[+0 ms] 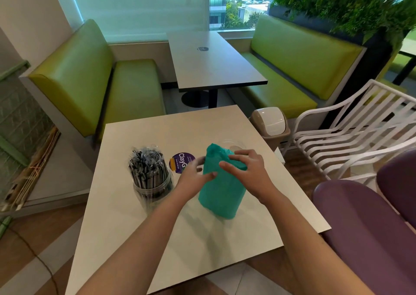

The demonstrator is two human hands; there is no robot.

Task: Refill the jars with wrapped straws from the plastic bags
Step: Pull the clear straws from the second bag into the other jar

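Head view: near mid-table [139,238], left hand [191,177] and right hand [246,171] rest loosely spread on the upright teal bag [221,195], thin, soft and probably light, best pinched at its top fold, with full jar [152,182] left and clear jar [233,145] behind.

Both hands [195,175] [245,168] forward; fingers loosely spread.

Teal bag [221,191] hides contents; clear jar [233,146] behind mostly hidden; left fingers [203,175] blurred.
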